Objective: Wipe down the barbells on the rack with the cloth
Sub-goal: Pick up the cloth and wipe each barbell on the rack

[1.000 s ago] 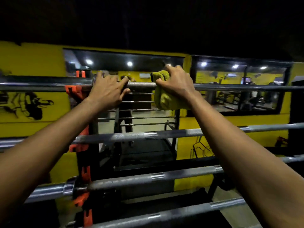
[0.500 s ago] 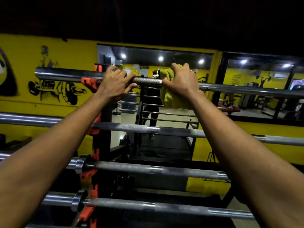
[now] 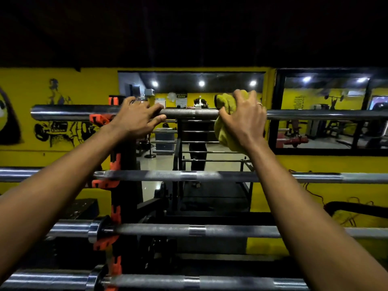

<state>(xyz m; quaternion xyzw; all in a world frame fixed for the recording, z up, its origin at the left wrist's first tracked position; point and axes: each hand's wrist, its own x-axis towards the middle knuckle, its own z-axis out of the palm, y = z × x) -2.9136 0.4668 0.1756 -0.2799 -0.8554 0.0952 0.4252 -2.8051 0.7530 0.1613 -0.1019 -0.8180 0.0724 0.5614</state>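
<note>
Cloth (image 3: 227, 120) wraps top barbell (image 3: 189, 113) under right hand (image 3: 244, 120) fingers (image 3: 240, 96).

Both forearms reach up mid-frame, left hand (image 3: 136, 119) gripping a grey steel barbell (image 3: 189, 112), right hand (image 3: 244, 120) clutching a yellow cloth (image 3: 228, 138).

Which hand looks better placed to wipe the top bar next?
Right. The right hand grips the yellow cloth around the top barbell, so it can probably slide along the steel. The left hand holds no cloth; it grips the bare bar beside the orange rack hook, likely steadying it.
</note>
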